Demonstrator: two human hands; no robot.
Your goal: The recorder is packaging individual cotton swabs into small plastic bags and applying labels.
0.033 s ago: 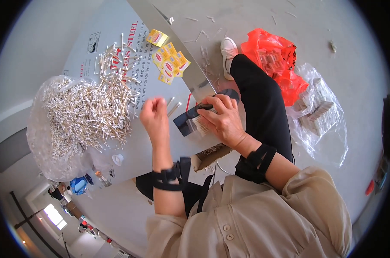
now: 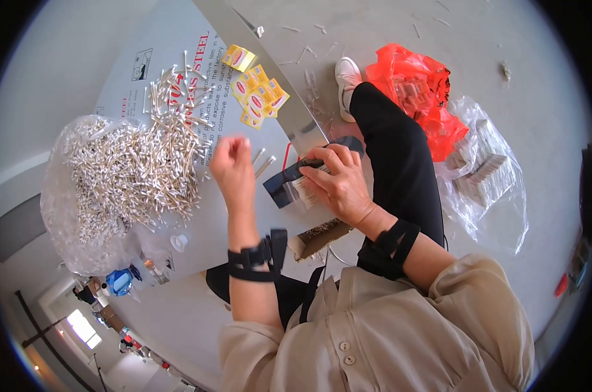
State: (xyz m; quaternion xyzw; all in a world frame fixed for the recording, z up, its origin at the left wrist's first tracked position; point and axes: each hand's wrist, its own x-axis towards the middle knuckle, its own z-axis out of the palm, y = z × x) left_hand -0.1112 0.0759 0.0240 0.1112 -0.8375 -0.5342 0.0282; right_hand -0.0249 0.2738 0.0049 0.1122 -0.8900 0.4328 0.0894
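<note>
My left hand (image 2: 233, 166) hovers over the table beside the big pile of cotton swabs (image 2: 136, 173), its fingers curled together; whatever they may hold is hidden. At the table's edge, my right hand (image 2: 338, 183) is closed over a row of cotton swabs (image 2: 304, 191), thumb and fingers pressing on them. That row lies against a dark holder (image 2: 280, 189) with a clear, shiny part. Two loose cotton swabs (image 2: 264, 164) lie between my hands.
Yellow printed cards (image 2: 258, 98) and a small yellow box (image 2: 238, 57) lie on the table's far side. A cardboard box (image 2: 321, 239) sits below my right hand. On the floor, a red bag (image 2: 410, 85) and a clear bag (image 2: 489, 173) hold packs.
My left hand and forearm have shifted slightly away from my body. My right hand stays on the row of swabs.
</note>
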